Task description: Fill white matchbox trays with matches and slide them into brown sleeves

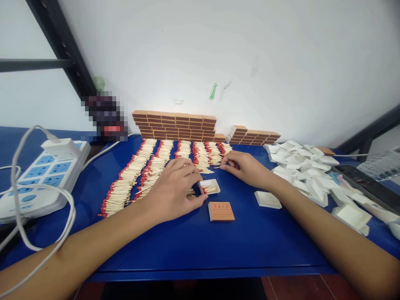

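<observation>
My left hand (179, 185) curls around the left end of a small white matchbox tray (215, 186), thumb in front and fingers behind. A few red-tipped matches lie inside the tray. Behind and to its right, my right hand (242, 166) is closed in a pinch on a match (216, 167), whose end sticks out to the left. Long rows of loose matches (120, 187) run back from beside my left arm. Nearer the table's front lies an orange matchbox cover (221, 211). One white tray (268, 199) rests under my right forearm's left side.
Stacked matchboxes (178, 125) line the wall, with a shorter stack (253, 135) to their right. White trays (296, 162) are heaped on the right, beside a dark phone (368, 187). A power strip (46, 179) with white cables occupies the left of the blue table (175, 250).
</observation>
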Tool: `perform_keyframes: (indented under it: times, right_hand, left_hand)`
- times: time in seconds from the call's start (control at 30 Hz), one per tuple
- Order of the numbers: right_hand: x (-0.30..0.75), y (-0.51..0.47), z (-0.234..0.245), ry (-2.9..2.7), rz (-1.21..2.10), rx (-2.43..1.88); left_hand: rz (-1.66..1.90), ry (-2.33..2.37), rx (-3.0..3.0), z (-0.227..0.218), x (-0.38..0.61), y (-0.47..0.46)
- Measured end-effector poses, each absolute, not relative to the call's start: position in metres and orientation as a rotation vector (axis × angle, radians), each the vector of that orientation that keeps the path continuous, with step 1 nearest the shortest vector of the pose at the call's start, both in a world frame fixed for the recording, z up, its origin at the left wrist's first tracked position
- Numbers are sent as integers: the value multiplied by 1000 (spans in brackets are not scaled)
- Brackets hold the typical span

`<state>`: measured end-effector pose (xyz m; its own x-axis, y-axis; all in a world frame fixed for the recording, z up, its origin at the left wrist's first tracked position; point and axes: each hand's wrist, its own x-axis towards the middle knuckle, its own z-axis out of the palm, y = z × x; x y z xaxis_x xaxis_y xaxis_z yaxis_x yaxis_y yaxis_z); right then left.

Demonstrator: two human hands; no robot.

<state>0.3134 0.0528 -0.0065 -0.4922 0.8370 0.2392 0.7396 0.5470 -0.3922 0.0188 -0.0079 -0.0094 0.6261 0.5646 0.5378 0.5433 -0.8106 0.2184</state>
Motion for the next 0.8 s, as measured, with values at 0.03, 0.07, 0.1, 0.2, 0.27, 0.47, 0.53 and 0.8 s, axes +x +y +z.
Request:
perform_keyframes:
  times: [0.03,0.07,0.1,0.2,0.27,0.47,0.53,0.8]
  right_hand:
    - [313,53,-6,-2387,340,-1284]
    - [313,52,-6,-2390,345,-1282]
    - [313,52,-6,-2394,347,-1283]
    - [313,52,-5,-2396,339,-1288]
    - [313,53,-5,-2399,326,-1285]
    - [319,56,-8,-2434,297,-1299]
    - [320,56,-9,-2435,291,-1298]
    - [316,56,-8,-2424,284,-1263]
  left_hand:
    - [944,954,2801,-9,19,-8]
    - [944,955,2801,-9,19,-8]
    - [943,958,2802,-9,20,-7]
    - [933,962,2807,-8,21,-7]
    - [934,966,2807,-7,21,-7]
    - [925,969,2811,-8,20,-7]
    - [916,972,2811,-8,20,-7]
    - [910,977,2813,-7,20,-7]
